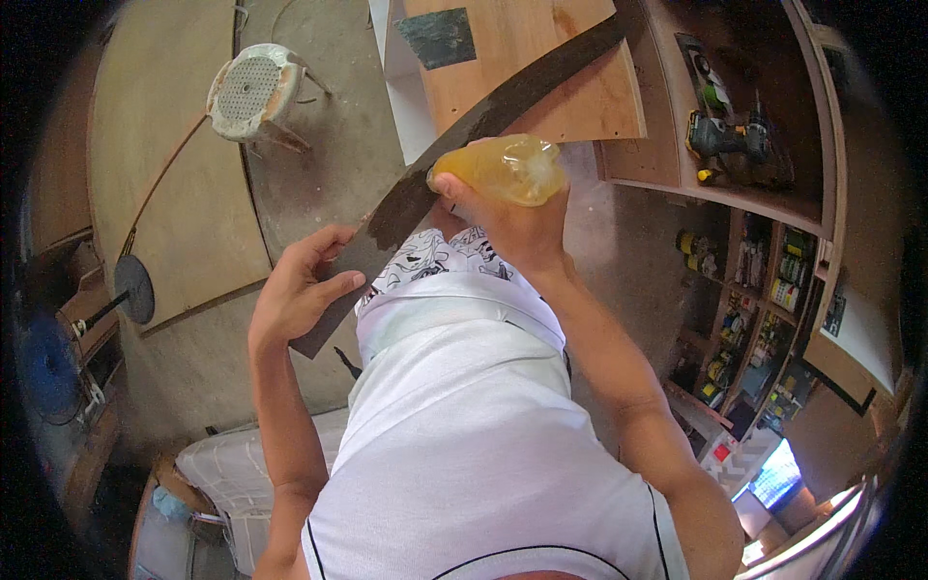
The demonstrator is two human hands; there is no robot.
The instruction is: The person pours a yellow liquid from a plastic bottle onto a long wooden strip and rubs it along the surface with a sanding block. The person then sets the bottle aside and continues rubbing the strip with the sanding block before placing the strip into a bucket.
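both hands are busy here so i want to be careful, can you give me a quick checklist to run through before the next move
1. Left grip on the dark strip: ok, thumb on top near its lower end.
2. Right grip around the bottle: ok.
3. Yellow contents in the bottle: ok, some visible.
4. Bottle's narrow end touching the strip: cannot tell; they overlap in this view.
5. Strip evenly toned: not ok, a darker patch ends raggedly short of the left thumb.
6. Strip's far end supported: cannot tell; it crosses over the wooden board, contact unclear.
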